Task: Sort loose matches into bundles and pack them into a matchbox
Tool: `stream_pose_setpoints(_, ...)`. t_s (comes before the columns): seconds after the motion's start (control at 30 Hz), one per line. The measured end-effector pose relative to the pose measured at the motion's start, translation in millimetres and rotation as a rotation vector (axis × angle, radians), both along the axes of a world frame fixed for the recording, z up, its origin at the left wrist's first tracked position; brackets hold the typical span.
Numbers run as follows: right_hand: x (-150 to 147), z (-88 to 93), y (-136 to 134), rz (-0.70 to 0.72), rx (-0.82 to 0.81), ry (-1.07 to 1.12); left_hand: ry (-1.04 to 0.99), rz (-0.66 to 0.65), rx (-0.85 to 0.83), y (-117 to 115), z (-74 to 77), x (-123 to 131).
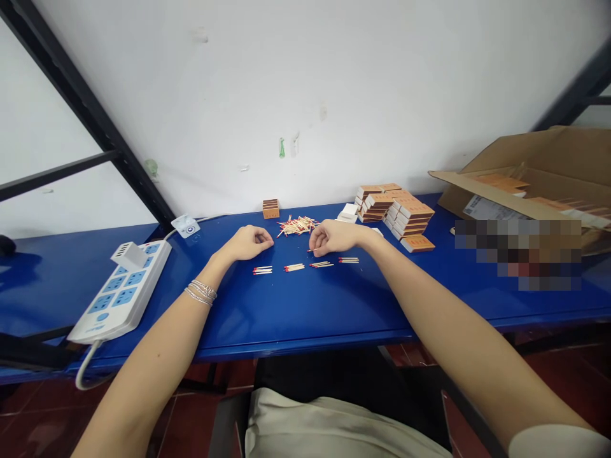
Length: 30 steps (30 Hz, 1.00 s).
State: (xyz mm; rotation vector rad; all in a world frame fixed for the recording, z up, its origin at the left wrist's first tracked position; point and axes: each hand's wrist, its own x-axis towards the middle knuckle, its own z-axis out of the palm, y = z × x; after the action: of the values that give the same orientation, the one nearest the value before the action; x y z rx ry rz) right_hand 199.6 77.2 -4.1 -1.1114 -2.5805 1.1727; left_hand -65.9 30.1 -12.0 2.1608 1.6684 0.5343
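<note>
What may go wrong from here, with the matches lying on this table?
The left hand and right hand curl close beside the loose matches, so a small bump might scatter them. The small rows of matches lie just in front, and the bracelets might drag through them if the left arm moves low. The stacked matchboxes look loose and could slide if the right arm swings.

Hands (251, 243) (334, 236) flank heaped matches (296, 225); blue table (305, 312) beneath.

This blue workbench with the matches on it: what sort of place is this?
It looks like a small workroom for packing matches by hand: loose red-tipped matches, stacked orange matchboxes and an open cardboard carton share one blue metal bench.
</note>
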Motion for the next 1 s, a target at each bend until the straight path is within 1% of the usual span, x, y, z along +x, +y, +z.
stream_pose_setpoints(0.2, 0.1, 0.4, -0.6, 0.032, 0.025, -0.037, 0.0, -0.007, 0.014, 0.9, -0.7, 0.5)
stream_pose_setpoints(0.33, -2.5, 4.3, -7.1, 0.037, 0.031, -0.119, -0.011, -0.004, 0.013, 0.0, -0.2, 0.3)
stream_pose_setpoints(0.43, -4.7, 7.8, -12.7, 0.06, 0.066, -0.176, -0.019, 0.005, 0.011, -0.7, -0.5, 1.4)
stream_pose_setpoints(0.53, -6.1, 9.3, -15.6, 0.071, 0.118, -0.209, -0.006, 0.045, 0.077, 1.1, -4.5, 6.5)
stream_pose_setpoints(0.67, -6.2, 10.1, -16.5, 0.084, 0.147, -0.23, 0.028, 0.141, 0.207, 7.8, -14.1, 20.5)
stream_pose_setpoints(0.83, -8.5, 13.3, -20.8, 0.076, 0.201, -0.242, 0.068, 0.194, 0.242, 17.8, -22.2, 34.3)
stream_pose_setpoints(1.0, -12.2, 13.0, -23.2, 0.108, 0.213, -0.233, 0.101, 0.23, 0.266, 24.4, -23.8, 33.9)
